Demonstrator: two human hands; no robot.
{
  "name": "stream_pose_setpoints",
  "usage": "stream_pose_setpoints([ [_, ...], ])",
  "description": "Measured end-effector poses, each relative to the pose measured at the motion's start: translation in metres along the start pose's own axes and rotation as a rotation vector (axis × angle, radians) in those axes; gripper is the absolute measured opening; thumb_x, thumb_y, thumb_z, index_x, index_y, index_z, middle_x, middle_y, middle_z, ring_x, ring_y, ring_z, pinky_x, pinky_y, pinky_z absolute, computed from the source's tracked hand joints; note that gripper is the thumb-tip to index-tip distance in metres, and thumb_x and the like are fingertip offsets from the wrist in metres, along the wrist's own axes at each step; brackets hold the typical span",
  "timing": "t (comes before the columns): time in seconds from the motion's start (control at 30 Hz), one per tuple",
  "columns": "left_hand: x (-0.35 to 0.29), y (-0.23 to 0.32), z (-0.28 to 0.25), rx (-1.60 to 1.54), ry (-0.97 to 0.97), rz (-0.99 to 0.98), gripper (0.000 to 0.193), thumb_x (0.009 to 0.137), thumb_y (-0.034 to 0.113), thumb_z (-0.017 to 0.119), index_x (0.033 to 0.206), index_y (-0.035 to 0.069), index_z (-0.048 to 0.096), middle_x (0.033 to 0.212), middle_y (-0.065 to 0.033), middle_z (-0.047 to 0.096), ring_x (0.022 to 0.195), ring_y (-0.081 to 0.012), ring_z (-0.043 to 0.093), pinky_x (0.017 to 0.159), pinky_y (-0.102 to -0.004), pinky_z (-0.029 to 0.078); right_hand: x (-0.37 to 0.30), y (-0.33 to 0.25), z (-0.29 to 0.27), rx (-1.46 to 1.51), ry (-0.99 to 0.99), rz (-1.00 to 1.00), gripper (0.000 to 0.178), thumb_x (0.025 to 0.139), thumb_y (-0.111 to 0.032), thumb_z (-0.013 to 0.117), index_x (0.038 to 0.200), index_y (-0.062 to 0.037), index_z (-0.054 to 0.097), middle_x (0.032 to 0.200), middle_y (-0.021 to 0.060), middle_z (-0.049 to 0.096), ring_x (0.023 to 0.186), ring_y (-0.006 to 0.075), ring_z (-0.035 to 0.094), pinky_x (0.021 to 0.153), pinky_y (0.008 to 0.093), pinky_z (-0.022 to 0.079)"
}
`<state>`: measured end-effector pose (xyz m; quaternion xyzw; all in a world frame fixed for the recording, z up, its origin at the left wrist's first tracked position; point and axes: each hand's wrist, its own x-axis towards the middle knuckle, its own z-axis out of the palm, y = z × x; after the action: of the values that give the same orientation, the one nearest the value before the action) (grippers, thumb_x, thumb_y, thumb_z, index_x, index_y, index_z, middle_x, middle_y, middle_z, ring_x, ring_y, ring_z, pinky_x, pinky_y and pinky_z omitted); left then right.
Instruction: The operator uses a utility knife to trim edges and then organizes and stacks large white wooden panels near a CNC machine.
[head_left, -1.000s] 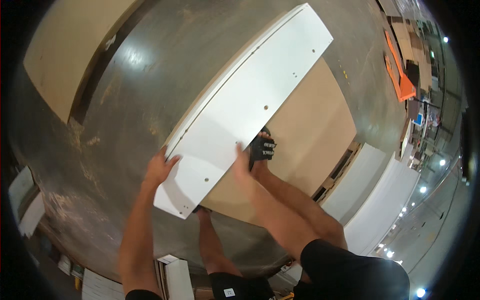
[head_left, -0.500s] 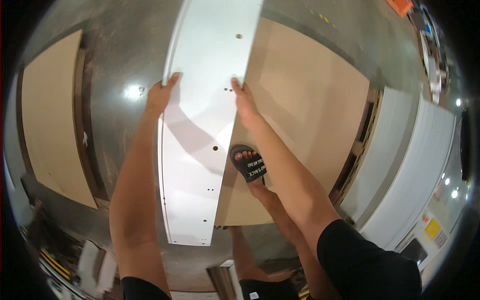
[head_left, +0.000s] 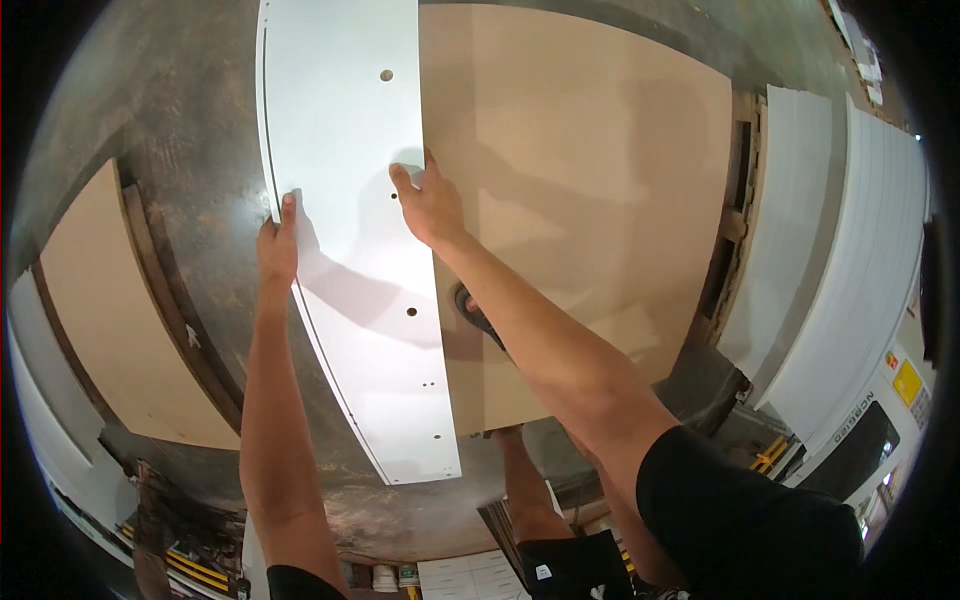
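Observation:
A long white panel with drilled holes and a groove along its left edge runs lengthwise in front of me. My left hand grips its left edge, thumb lying on the white face and fingers tucked out of sight below. On the opposite edge, my right hand holds on with the thumb on top near a small hole; its other fingers are partly hidden. Right of the white panel lies a large tan board, partly overlapped by it. My sandalled foot rests on the tan board, mostly behind my right forearm.
Another tan board lies on a wooden support at the left. White panels are stacked at the right, past pallet wood. A machine with a dark screen stands at the lower right. Grey floor shows between the stacks.
In view, the white panel's far part has shifted left and its near end slightly right. Both hands still hold its edges; the right hand has moved left with it. The surroundings have shifted too.

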<state>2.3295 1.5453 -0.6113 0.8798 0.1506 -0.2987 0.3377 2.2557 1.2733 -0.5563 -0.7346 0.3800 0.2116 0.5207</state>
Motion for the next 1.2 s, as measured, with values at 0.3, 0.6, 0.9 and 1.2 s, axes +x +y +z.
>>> stream_pose_setpoints([
  [0.3,-0.022,-0.012,-0.002,-0.075,0.002,-0.027,0.103,0.091,0.083,0.056,0.127,-0.012,0.067,0.107,-0.026,0.073,0.103,-0.034,0.069,0.095,-0.0406,0.052,-0.036,0.032,0.041,0.21,0.098,-0.067,0.077,0.105,-0.053,0.057,0.156,0.002,0.04,0.138,0.0299,0.063,0.13,0.0452,0.06,0.113,0.0485,0.044],
  [0.6,-0.163,-0.092,0.012,-0.107,0.13,0.041,0.084,0.098,0.072,0.056,0.133,-0.004,0.067,0.111,-0.0284,0.073,0.111,-0.0399,0.07,0.098,-0.0453,0.051,-0.109,0.103,0.076,0.019,0.26,-0.043,0.071,0.108,-0.054,0.053,0.145,0.0065,0.05,0.131,0.0307,0.065,0.124,0.0462,0.061,0.107,0.0488,0.046],
  [0.9,-0.303,-0.25,0.029,-0.09,0.019,-0.05,0.084,0.098,0.072,0.056,0.137,-0.002,0.064,0.122,-0.0316,0.071,0.117,-0.047,0.068,0.098,-0.0497,0.052,-0.288,0.255,0.14,0.14,0.032,0.037,0.065,0.113,-0.045,0.042,0.15,0.0085,0.046,0.147,0.0245,0.058,0.137,0.0351,0.054,0.116,0.0428,0.039],
  [1.2,-0.541,-0.449,0.044,-0.31,-0.082,-0.421,0.081,0.099,0.065,0.06,0.144,-0.002,0.06,0.124,-0.0281,0.072,0.114,-0.0397,0.071,0.097,-0.0448,0.053,-0.463,0.405,0.19,0.198,-0.112,0.393,0.07,0.112,-0.051,0.042,0.152,0.007,0.04,0.149,0.0224,0.054,0.138,0.0324,0.052,0.116,0.0419,0.041],
])
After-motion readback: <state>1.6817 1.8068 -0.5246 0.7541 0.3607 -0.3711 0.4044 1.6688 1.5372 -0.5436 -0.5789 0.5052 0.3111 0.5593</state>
